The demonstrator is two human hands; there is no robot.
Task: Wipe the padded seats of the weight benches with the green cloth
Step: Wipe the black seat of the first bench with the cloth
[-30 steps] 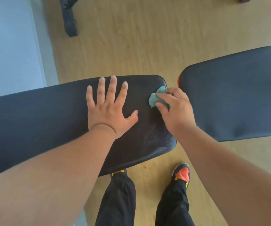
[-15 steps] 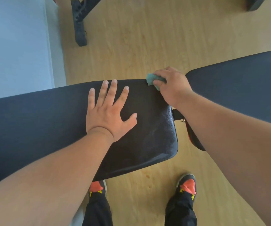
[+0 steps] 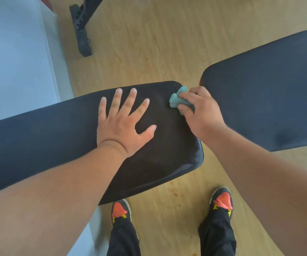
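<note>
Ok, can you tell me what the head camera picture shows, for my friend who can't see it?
A person's right hand presses a bunched green cloth on the far corner of a black padded bench seat, while the left hand lies flat beside it. A second black pad sits to the right, over a wooden floor.

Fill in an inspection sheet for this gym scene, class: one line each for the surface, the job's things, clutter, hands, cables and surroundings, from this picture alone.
Surface: long black padded seat, its glossy end nearest the shoes.
Job's things: green cloth bunched on the seat's far right corner; second padded seat to the right, apart from the first.
Clutter: nothing seen.
Hands: left hand flat on the seat, fingers spread; right hand pressing the cloth down.
Cables: nothing seen.
Surroundings: wooden floor; black bench frame at top left; pale wall on the left; orange-toed shoes below.
</note>
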